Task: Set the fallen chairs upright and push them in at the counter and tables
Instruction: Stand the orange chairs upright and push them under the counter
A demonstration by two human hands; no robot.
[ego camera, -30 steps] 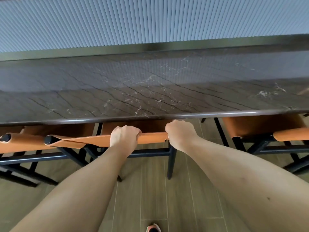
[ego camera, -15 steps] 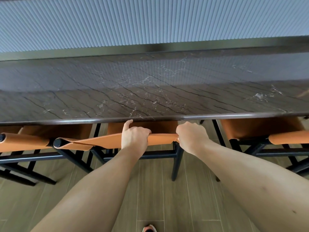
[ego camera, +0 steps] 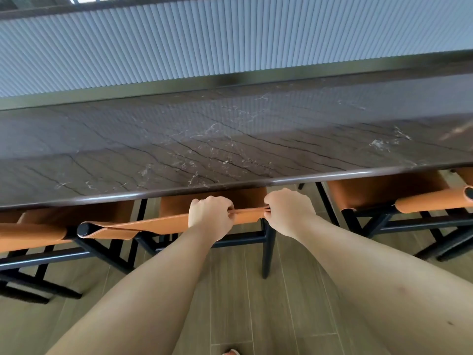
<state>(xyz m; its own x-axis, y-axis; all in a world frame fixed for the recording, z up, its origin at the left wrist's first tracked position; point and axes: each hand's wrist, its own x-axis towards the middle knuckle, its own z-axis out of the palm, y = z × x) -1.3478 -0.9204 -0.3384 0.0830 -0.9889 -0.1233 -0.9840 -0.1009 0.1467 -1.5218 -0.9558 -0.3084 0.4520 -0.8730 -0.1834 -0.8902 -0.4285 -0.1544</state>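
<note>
Leather chair backrest (ego camera: pixel 163 225) | left hand (ego camera: pixel 211 216) grips it | right hand (ego camera: pixel 288 211) grips it, just beside

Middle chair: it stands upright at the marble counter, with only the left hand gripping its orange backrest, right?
Not quite: the head view shows the left hand and the right hand both gripping the orange backrest. The middle chair does stand upright at the marble counter.
</note>
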